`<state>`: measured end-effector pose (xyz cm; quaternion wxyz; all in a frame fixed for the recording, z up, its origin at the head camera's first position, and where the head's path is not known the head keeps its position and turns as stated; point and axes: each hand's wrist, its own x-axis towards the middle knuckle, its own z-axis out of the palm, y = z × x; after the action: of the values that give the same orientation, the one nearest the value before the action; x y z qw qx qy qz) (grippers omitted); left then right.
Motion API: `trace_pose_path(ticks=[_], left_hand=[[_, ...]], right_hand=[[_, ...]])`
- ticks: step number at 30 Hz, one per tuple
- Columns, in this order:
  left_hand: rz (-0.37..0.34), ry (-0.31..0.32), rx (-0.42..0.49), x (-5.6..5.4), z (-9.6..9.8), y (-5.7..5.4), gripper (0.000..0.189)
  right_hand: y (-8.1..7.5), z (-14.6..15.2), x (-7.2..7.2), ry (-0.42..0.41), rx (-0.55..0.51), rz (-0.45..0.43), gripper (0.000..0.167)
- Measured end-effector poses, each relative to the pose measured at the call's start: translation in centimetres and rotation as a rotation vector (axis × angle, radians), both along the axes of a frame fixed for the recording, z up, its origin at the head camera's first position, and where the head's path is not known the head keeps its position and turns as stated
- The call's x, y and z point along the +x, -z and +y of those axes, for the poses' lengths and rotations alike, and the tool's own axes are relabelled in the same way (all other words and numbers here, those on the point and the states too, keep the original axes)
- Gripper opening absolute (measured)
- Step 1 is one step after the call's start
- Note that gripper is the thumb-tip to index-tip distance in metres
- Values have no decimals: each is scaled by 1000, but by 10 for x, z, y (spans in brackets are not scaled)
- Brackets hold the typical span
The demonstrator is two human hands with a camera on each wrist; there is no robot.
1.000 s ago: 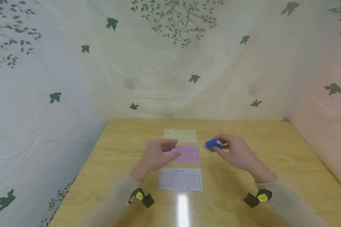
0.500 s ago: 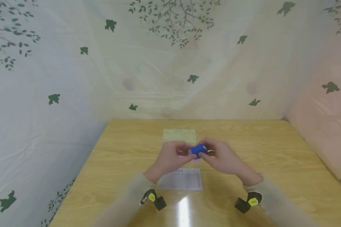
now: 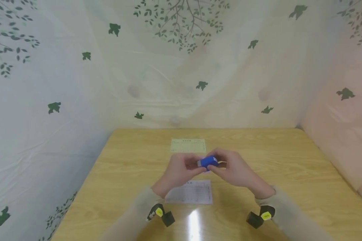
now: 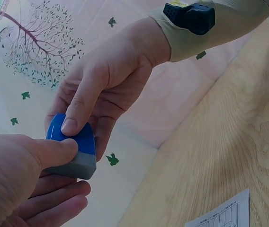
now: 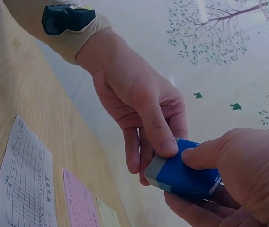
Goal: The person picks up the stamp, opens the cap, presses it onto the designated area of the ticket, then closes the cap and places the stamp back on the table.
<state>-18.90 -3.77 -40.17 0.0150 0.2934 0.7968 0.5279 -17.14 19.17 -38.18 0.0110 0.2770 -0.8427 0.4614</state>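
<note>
Both hands hold a small blue block-shaped stamp [image 3: 207, 162] with a grey cap at its left end, raised above the table. My left hand [image 3: 181, 171] pinches the capped end, its thumb [image 4: 61, 152] lying near the line between blue and grey. On the blue body, my right hand [image 3: 236, 170] grips with the thumb [image 5: 203, 155] on top and fingers underneath. The cap [image 5: 158, 171] still sits against the body. Below lie a white printed form [image 3: 196, 192], a pink form [image 5: 79, 201] mostly hidden by the hands in the head view, and a yellow form [image 3: 188, 146].
The wooden table [image 3: 274, 160] extends to both sides of the forms. A pale curtain [image 3: 169, 83] with leaf prints stands behind it and at the sides. Each wrist wears a dark camera, the left camera [image 3: 168, 218] and the right camera [image 3: 255, 219].
My left hand has come in from the left, fingers apart at first, and taken hold of the stamp's capped end. My right hand has brought the stamp leftward to meet it.
</note>
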Motion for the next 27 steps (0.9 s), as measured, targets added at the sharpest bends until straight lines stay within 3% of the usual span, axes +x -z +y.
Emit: trace_pose_path(ticks=[7,13,17,21,27], left_hand=[[6,25,-36,-1,-7,0,25],[-23,-75,-186,-8,-35,9,18],[-47,-14,-272,-11,-38,19,20],[-1,86,-340,-10,-13,21,21],[153,207,-634,4,51,17,29]], right_hand=[[-3,2,1,30,9,2,19],[-20,14,0,227,6,70,25],[-35,27,0,268,10,78,26],[-40,35,2,246,20,66,25],[-39,42,4,245,32,45,24]])
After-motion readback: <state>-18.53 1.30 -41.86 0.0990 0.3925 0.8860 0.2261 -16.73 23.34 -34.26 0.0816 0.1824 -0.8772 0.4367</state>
